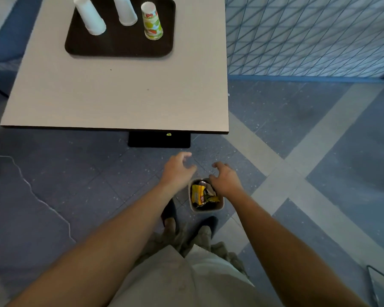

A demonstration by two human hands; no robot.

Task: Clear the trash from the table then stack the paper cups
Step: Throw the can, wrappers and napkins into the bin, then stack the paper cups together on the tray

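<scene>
A small grey bin (220,207) stands on the floor by my feet, holding yellow wrappers (198,194) and other crumpled trash. My left hand (177,170) hovers just left of the bin, fingers apart, holding nothing. Above the bin's far right rim, my right hand (225,179) is also open and empty. On the grey table (111,94) lies a black tray (120,46). Two stacks of white paper cups (89,16) (125,10) and a stack of fruit-printed cups (152,21) stand upside down on it.
A blue wire-mesh partition (308,34) runs along the table's right side. The table's black base (159,140) sits on the blue tiled floor just beyond the bin. My shoes (170,216) are beside the bin.
</scene>
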